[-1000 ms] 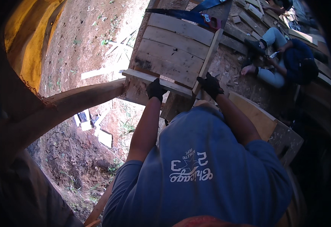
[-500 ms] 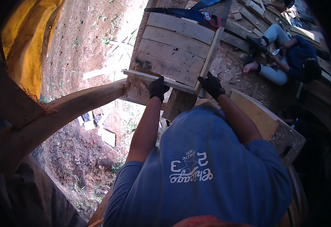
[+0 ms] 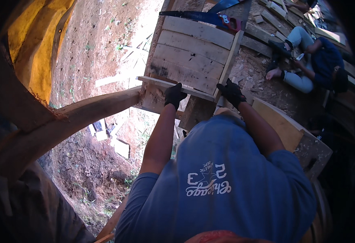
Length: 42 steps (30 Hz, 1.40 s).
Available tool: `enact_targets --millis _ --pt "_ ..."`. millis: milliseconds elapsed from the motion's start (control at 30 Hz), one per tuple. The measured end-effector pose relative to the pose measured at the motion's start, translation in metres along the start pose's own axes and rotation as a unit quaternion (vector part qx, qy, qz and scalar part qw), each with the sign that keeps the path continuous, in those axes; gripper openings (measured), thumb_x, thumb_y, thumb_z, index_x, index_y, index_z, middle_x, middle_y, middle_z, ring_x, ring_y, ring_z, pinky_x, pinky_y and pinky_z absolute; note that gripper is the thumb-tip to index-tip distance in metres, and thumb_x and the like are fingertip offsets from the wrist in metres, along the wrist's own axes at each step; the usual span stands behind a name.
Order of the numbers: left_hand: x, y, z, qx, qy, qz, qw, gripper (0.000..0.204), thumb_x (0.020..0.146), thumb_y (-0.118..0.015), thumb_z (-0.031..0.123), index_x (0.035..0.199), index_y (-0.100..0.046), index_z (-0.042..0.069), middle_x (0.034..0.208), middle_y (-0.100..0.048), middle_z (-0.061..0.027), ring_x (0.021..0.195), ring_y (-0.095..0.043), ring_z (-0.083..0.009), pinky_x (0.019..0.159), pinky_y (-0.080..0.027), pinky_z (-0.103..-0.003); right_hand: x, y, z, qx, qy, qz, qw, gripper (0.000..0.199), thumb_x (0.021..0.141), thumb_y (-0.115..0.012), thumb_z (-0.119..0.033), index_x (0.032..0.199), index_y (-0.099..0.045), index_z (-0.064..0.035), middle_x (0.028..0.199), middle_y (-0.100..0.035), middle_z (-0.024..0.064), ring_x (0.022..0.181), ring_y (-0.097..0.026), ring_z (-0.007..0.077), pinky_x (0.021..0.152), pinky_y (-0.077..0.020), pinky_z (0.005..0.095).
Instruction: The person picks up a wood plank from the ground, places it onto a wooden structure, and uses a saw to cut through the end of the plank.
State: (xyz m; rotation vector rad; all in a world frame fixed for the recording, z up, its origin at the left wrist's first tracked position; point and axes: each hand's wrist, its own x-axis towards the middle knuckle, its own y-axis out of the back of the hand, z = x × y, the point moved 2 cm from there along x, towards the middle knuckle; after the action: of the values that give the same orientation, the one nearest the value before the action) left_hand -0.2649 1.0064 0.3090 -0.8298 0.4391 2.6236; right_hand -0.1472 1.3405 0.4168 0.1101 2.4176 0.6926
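At the lower edge: the person's own torso in a blue printed shirt [image 3: 222,190] fills the foreground, both forearms reaching up and away.
Left hand [image 3: 174,95]: black-gloved, fingers curled closed over the near edge of the wooden panel, by its near left corner.
Right hand [image 3: 231,92]: black-gloved, closed around the side rail at the panel's near right corner.
Wooden panel [image 3: 193,56]: pale horizontal boards nailed side by side, a thin cross strip [image 3: 173,86] along its near edge, held in both hands and extending away from the person.
Curved timber [image 3: 80,117]: a thick bowed beam runs from the left side up to the panel's near left corner, appearing to meet it.
Yellow curved surface [image 3: 43,44]: upper left.
Ground below [image 3: 104,60]: reddish earth with scattered wood offcuts.
Handsaw [image 3: 203,17]: blue blade, red and dark handle, lying across the panel's far edge.
Second person [image 3: 315,60]: sits on the ground at upper right, beyond the panel, among loose planks [image 3: 272,18].
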Motion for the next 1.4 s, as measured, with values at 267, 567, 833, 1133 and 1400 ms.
enact_targets --millis 267,567,833,1133,1400 --pt "-0.021 -0.026 0.075 -0.099 0.111 0.053 0.987 0.032 0.101 -0.070 0.019 0.115 -0.066 -0.010 0.100 -0.071 -0.0210 0.083 -0.076 -0.0335 0.068 -0.069 -0.041 0.009 -0.011 0.029 -0.006 -0.043 -0.008 0.999 0.074 0.093 -0.068 -0.057 0.143 -0.058 -0.0033 0.118 -0.073 0.0224 0.112 -0.070 0.0383 0.100 -0.0523 0.0467" --pt "-0.033 -0.030 0.094 -0.025 0.146 0.040 0.988 0.032 0.097 -0.072 0.030 0.096 -0.069 -0.002 0.092 -0.075 -0.0136 0.083 -0.076 -0.0231 0.070 -0.062 -0.040 0.004 -0.004 0.021 0.049 -0.066 -0.049 0.995 0.079 0.093 -0.066 -0.060 0.146 -0.055 -0.0028 0.131 -0.069 0.0248 0.125 -0.064 0.0420 0.107 -0.0488 0.0483" --pt "-0.036 -0.020 0.093 -0.097 0.197 0.028 0.975 0.045 0.100 -0.072 0.038 0.105 -0.070 -0.007 0.094 -0.075 -0.0180 0.082 -0.077 -0.0280 0.070 -0.066 -0.040 -0.005 -0.005 0.006 0.090 -0.080 -0.055 0.991 0.082 0.091 -0.068 -0.065 0.145 -0.057 -0.0043 0.109 -0.077 0.0190 0.098 -0.075 0.0343 0.093 -0.0547 0.0470" --pt "-0.040 -0.025 0.085 -0.069 0.056 -0.021 0.996 0.044 0.103 -0.065 0.033 0.119 -0.062 -0.008 0.114 -0.069 -0.0212 0.100 -0.075 -0.0332 0.082 -0.068 -0.043 -0.005 -0.012 0.007 -0.011 -0.070 -0.029 0.997 0.092 0.089 -0.066 -0.071 0.142 -0.059 0.0033 0.127 -0.070 0.0262 0.119 -0.067 0.0400 0.100 -0.0524 0.0480" --pt "-0.039 -0.023 0.075 -0.185 0.112 -0.016 0.976 0.039 0.100 -0.069 0.024 0.123 -0.061 -0.006 0.116 -0.070 -0.0198 0.106 -0.073 -0.0326 0.086 -0.064 -0.044 -0.001 -0.012 0.022 0.031 -0.080 -0.099 0.991 0.065 0.097 -0.062 -0.057 0.134 -0.064 -0.0035 0.125 -0.072 0.0254 0.117 -0.068 0.0417 0.104 -0.0497 0.0512"
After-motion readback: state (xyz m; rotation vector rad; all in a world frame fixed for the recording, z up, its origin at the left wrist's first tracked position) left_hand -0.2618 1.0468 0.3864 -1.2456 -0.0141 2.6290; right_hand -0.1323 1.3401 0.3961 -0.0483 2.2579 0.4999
